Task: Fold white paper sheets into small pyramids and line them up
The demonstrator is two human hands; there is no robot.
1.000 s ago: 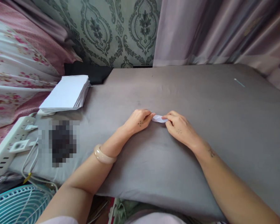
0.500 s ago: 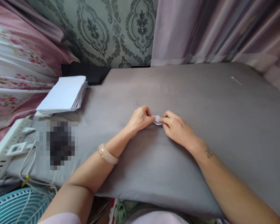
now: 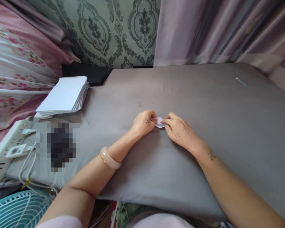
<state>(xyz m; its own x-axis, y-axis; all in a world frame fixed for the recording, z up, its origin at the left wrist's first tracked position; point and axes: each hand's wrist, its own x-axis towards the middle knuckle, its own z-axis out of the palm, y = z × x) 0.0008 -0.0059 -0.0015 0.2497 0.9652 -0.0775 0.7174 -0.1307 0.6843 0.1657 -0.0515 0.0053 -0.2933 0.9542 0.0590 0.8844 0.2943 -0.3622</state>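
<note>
A small folded piece of white paper (image 3: 159, 122) lies low over the grey cloth surface (image 3: 142, 167), between my two hands. My left hand (image 3: 144, 123) is closed, with its thumb and curled fingers gripping the paper's left end. From the other side, my right hand (image 3: 180, 130) pinches the right end, its index finger reaching onto the paper. Both hands cover parts of the paper, so its full shape is hidden. A pale bangle (image 3: 109, 158) circles my left forearm.
A stack of white paper (image 3: 64, 95) sits at the back left, beside a black folded item (image 3: 90, 73). Left of me are a white power strip (image 3: 7, 148) with cables and a blue-green fan (image 3: 21, 210). A thin stick (image 3: 241, 81) lies far right. One dark patch is pixelated.
My left hand has shifted slightly right, its thumb drawing in from the paper's left end. The right hand stays nearly still, its finger still on the paper.
</note>
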